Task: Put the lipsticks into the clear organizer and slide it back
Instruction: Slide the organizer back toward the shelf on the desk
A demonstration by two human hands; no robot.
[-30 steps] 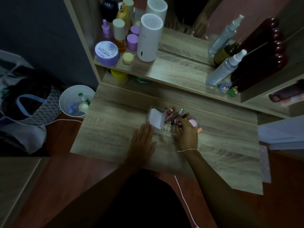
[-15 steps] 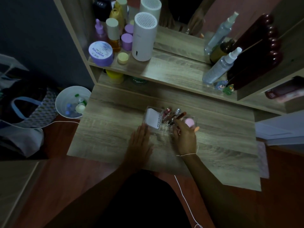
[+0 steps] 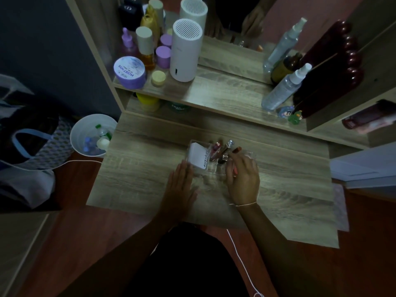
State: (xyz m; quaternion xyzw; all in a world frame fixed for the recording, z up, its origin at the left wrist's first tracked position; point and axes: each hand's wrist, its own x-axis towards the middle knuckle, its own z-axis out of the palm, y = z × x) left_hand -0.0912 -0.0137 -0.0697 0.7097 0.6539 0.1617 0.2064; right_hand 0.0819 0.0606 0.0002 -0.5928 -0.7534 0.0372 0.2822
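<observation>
Nearest, the left hand (image 3: 182, 185) lies flat and open on the wooden desk (image 3: 289, 189), fingers together, its tips touching the near left corner of the clear organizer (image 3: 216, 171). Just right, the right hand (image 3: 243, 179) curls over the organizer's right end; whether it grips anything I cannot tell. Inside the organizer stand a white box (image 3: 198, 156) and, beside it, several lipsticks (image 3: 225, 150) leaning upright. Farther back, a shelf (image 3: 225, 97) carries a white cylinder (image 3: 186, 50), purple jars and spray bottles.
</observation>
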